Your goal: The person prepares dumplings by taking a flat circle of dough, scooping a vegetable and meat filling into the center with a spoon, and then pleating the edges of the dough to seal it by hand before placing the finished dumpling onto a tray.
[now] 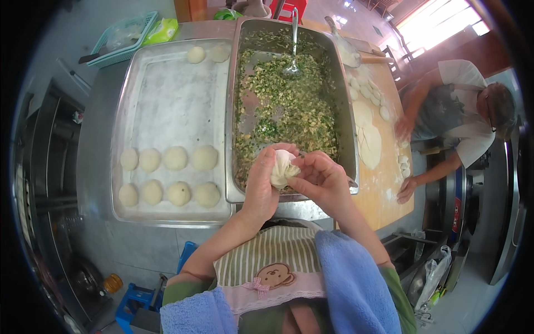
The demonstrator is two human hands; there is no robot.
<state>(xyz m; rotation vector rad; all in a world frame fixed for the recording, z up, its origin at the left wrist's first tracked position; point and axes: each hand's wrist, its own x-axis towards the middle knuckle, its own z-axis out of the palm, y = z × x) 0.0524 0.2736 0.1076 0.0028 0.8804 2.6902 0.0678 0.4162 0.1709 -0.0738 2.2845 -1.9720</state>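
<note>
A dough bun (282,170) with a gathered, pleated edge rests cupped in my left hand (262,179). The fingertips of my right hand (319,175) pinch its edge on the right side. Both hands are over the near end of a deep steel pan (230,167). Chopped green and pale filling (288,108) is spread inside this pan, and a metal spoon (295,46) stands in it at the far end. On the left, a shallow metal tray (175,100) carries two near rows of round filled buns (178,193) and two more buns (196,54) at its far right corner.
At right, a person (454,104) works at a floured wooden board (371,200) holding flat dough wrappers (367,142) and small dough pieces (366,91). A rolling pin (375,60) and a flour scoop (348,52) lie beyond. A teal plastic basket (123,39) sits far left, beside a green packet (162,31).
</note>
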